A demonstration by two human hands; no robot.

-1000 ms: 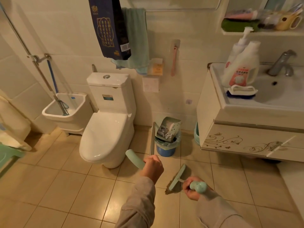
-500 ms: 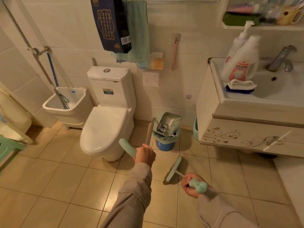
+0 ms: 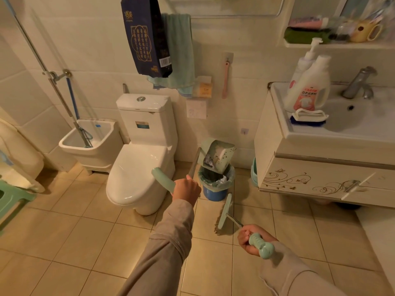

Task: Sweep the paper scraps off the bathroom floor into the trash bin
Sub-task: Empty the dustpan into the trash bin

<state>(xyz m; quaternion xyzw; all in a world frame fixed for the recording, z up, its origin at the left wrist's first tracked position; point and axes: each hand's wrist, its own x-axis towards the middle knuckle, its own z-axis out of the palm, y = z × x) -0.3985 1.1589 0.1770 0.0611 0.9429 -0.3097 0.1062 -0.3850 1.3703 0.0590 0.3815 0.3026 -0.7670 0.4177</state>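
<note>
Tiled bathroom floor (image 3: 64,242) fills the lower frame, no loose scraps visible on it. White toilet (image 3: 139,167) sits left of centre, lid down; vanity cabinet (image 3: 320,178) with sink basin (image 3: 346,118) on the right, a small mop basin (image 3: 89,142) far left. Blue trash bin (image 3: 213,190) with a green liner stands on the floor between toilet and vanity, near the back wall — crumpled paper scraps (image 3: 222,180) already lie inside it. Mint-green dustpan (image 3: 215,155) is tilted mouth-down right over the bin's opening, more scraps still in its scoop; its long handle runs back down to the left hand (image 3: 186,188), whose fingers are wrapped fully closed around the mint grip. Small broom (image 3: 224,212) rests with bristles on the floor just in front of the bin, slightly right. Right hand (image 3: 252,238) grips the broom's mint handle end — fingers curled tight around it, low and near the camera. Both sleeves grey. White detergent bottle (image 3: 310,86) stands on the sink edge, scrub brush (image 3: 307,118) touching its base.
</note>
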